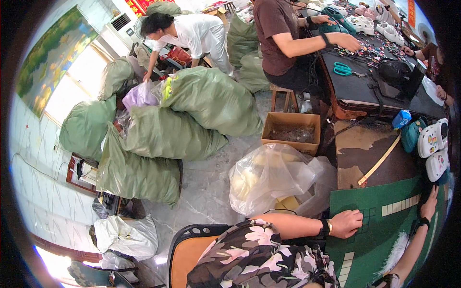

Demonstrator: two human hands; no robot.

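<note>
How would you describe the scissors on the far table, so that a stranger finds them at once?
Look past the green mat under the left hand and right hand, to the dark table where a person in a brown shirt works. The scissors lie near its left edge, alone on bare surface. Their teal handles set them apart from the small colourful pieces scattered beyond.

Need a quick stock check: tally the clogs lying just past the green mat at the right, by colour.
White clogs: 2
Teal clog: 1
Total: 3
All lie just beyond the green mat, ahead of the right hand.
</note>
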